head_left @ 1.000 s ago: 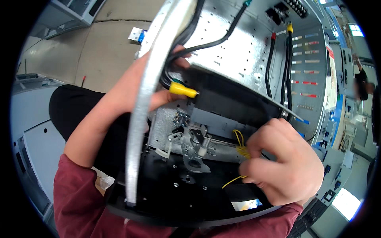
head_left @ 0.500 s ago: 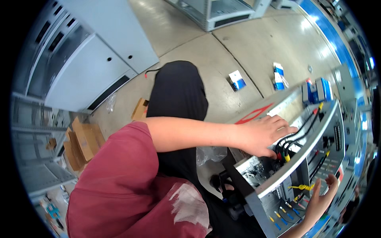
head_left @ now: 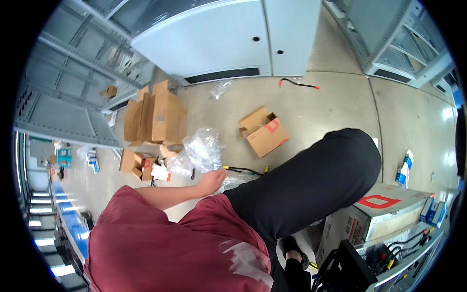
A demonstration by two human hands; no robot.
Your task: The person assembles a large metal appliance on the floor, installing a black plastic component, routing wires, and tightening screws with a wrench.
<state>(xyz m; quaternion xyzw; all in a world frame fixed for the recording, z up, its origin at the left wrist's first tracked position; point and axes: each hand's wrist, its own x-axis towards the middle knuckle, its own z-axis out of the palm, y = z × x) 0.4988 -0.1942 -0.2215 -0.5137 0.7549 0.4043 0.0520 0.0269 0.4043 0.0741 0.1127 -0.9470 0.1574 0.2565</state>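
Observation:
My left hand (head_left: 211, 182) is over the floor at the left of my raised knee, its fingers curled closed. What they hold, if anything, is hidden. Right beside the knuckles are a black cable (head_left: 245, 170) with yellow ends and crumpled clear plastic (head_left: 236, 181); the frame does not settle whether the hand touches them. A bigger heap of clear plastic bags (head_left: 203, 148) lies just beyond it. My right hand is out of the picture. At the lower right stands the metal enclosure (head_left: 385, 278) with black cables (head_left: 406, 243) inside, partly cut off by the rim.
An open cardboard box (head_left: 266, 136) sits ahead, with larger open cartons (head_left: 165, 114) and a small carton (head_left: 138, 165) to its left. Grey cabinets (head_left: 209, 44) line the far side. A short black cable (head_left: 299, 83) lies before them. A red-marked carton (head_left: 389, 199) is beside my knee.
The view has swung left. My left hand has left the enclosure's wiring and is now low over the floor on the left, closed. My right hand has gone out of view.

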